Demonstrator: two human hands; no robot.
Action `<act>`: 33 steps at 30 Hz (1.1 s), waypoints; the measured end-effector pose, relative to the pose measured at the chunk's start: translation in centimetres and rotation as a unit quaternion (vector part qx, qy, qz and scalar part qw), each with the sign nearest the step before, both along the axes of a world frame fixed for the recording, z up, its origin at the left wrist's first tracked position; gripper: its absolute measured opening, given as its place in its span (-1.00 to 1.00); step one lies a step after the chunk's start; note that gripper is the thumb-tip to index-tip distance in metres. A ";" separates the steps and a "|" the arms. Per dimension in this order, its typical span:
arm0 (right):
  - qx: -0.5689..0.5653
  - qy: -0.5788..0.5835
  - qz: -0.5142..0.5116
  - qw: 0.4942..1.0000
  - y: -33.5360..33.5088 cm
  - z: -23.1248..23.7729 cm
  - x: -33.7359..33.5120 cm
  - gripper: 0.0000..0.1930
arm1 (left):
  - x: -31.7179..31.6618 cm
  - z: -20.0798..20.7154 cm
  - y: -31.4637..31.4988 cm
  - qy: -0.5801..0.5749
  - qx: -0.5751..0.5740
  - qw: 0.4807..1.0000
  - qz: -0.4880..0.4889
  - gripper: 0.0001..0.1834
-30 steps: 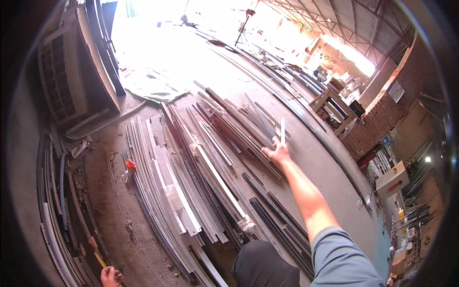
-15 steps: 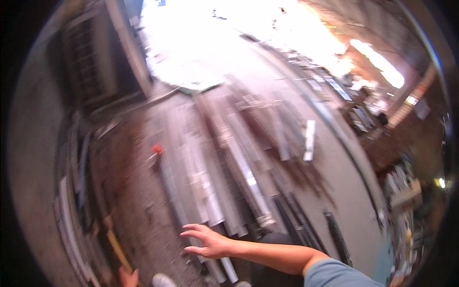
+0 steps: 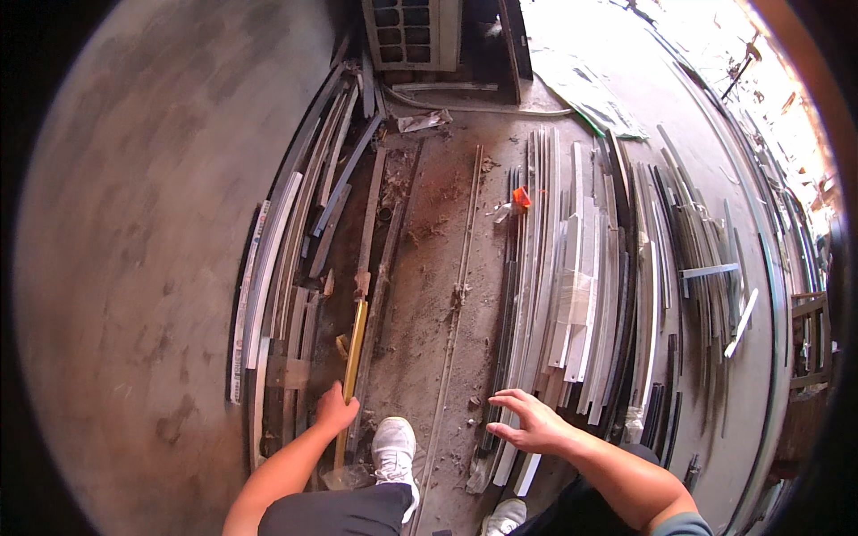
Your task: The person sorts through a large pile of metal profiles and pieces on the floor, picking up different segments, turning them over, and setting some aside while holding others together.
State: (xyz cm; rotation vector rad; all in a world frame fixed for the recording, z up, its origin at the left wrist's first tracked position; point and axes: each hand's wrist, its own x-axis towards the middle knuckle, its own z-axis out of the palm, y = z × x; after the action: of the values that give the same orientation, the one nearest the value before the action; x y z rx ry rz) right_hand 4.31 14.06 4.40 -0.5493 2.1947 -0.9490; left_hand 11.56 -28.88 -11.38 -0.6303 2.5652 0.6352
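Fingers (image 3: 338, 395), left, closed around yellow bar (image 3: 356, 348)

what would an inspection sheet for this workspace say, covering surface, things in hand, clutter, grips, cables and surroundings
Surface: floor, dusty, brown-stained, strewn with debris.
Things in hand: yellow bar, between the left pile of strips and the right pile of strips.
Clutter: orange scrap at the right pile; crumpled wrapper on the floor.
Grips: left grip closed around the yellow bar; right grip open, fingers spread, nothing held.
Cables: pale curved line at the far end; cable or hose, cannot tell.
Surroundings: gridded panel at the far end; pale sheet to its right.
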 end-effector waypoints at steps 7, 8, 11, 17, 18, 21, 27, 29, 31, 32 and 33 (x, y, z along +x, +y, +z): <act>0.000 -0.014 0.000 1.000 -0.1 0.2 0.1 -0.40 | 1.5 -3.1 -1.5 0.043 0.129 0.990 0.034 -0.54; -0.003 -0.009 0.006 1.000 -0.3 0.2 0.2 -0.40 | 2.1 -4.2 -2.3 0.052 0.137 0.988 0.048 -0.54; -0.008 -0.015 0.016 1.000 -0.6 0.0 0.4 -0.41 | 2.4 -4.9 -3.1 0.059 0.148 0.986 0.055 -0.56; 0.005 -0.043 0.014 0.999 -0.7 0.6 0.5 -0.42 | 1.4 -3.8 -3.0 0.059 0.278 0.949 0.136 -0.54; 0.012 -0.048 0.010 0.999 -0.9 0.9 0.5 -0.42 | 1.2 -3.6 -3.1 0.060 0.315 0.932 0.166 -0.52; 0.002 -0.039 0.022 0.999 -0.9 0.6 0.6 -0.43 | 0.8 -2.9 -4.1 0.063 0.409 0.882 0.227 -0.40; 0.009 -0.041 0.040 0.998 -1.3 -0.2 0.7 -0.42 | -4.7 4.2 -3.2 0.053 0.554 0.775 0.300 -0.20; 0.006 -0.038 0.050 0.998 -1.9 0.0 0.8 -0.41 | -6.5 6.3 -3.3 0.101 0.596 0.737 0.303 -0.26; -0.001 -0.040 0.054 0.998 -2.2 -0.1 0.9 -0.41 | -9.1 8.9 -2.6 0.142 0.617 0.708 0.312 -0.32; -0.004 -0.041 0.055 0.998 -2.3 -0.2 0.9 -0.40 | -10.2 10.4 -2.2 0.154 0.643 0.680 0.318 -0.37; -0.004 -0.049 0.050 0.998 -2.3 -0.3 0.9 -0.40 | -11.2 12.2 -1.3 0.162 0.654 0.660 0.331 -0.42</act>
State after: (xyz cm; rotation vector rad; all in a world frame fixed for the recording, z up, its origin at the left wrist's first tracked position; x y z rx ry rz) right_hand 5.25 11.79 4.11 -0.5989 2.0580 -0.9117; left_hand 0.33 -30.22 0.77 -0.8485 1.2660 2.6043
